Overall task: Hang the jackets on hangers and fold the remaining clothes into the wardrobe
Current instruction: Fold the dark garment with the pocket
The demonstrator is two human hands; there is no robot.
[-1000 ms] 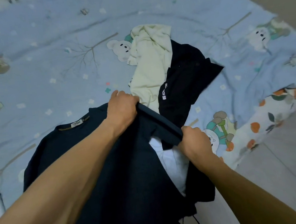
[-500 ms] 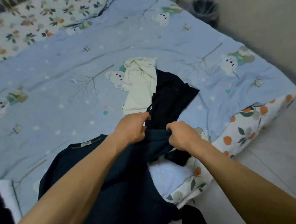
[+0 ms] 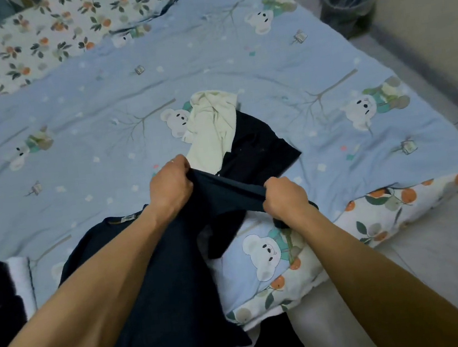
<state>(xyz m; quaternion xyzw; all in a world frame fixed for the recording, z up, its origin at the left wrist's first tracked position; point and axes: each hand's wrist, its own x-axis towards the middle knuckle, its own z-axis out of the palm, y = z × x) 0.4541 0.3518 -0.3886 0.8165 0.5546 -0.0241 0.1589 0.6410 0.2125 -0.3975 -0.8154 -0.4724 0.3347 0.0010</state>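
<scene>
Since the earlier frame my hands have spread apart, stretching the fabric between them. At lower centre the navy shirt (image 3: 157, 299) lies on the blue bedspread (image 3: 325, 73); my left hand (image 3: 170, 188) and right hand (image 3: 285, 199) each clench its sleeve. Beyond, at centre, a black garment (image 3: 256, 149) overlaps a cream garment (image 3: 213, 128). A bin (image 3: 346, 3) stands upper right.

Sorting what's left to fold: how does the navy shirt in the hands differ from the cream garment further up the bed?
The navy shirt is dark; the cream garment is pale. The left hand and right hand grip the navy shirt, stretching a part taut; nothing touches the cream garment. The navy shirt hangs off the bed edge; the cream garment lies crumpled on the blue quilt. Neither is folded.
</scene>
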